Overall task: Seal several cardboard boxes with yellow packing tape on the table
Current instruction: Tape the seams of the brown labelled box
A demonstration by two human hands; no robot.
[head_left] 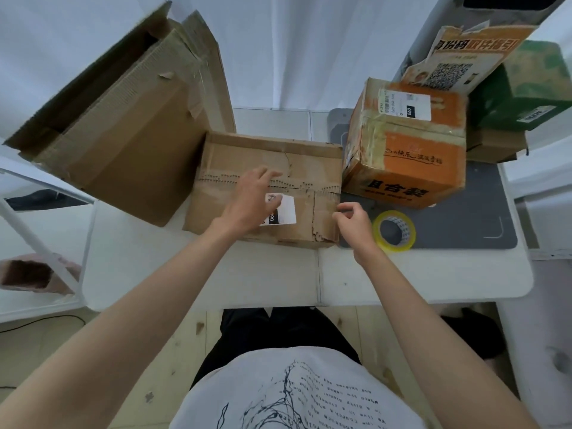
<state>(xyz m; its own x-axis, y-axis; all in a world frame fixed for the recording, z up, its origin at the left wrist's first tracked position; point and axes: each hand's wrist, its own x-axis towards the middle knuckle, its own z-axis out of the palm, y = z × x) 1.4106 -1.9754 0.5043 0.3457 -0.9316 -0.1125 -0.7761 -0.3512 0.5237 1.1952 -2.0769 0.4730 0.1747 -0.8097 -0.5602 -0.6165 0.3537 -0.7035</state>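
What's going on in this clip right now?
A person is at a white table sealing boxes. Their left hand lies flat with straight fingers on top of the flat brown box in front of them. The right hand hovers at that box's right edge with fingers curled; whether it pinches anything is unclear. The roll of yellow tape lies unheld on the grey mat. An orange box nearby already carries tape.

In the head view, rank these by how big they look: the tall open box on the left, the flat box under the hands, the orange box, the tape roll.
1. Tall open box, though it may simply be nearer the camera.
2. and 3. Flat box and orange box look alike; not ranked.
4. Tape roll, clearly smallest.
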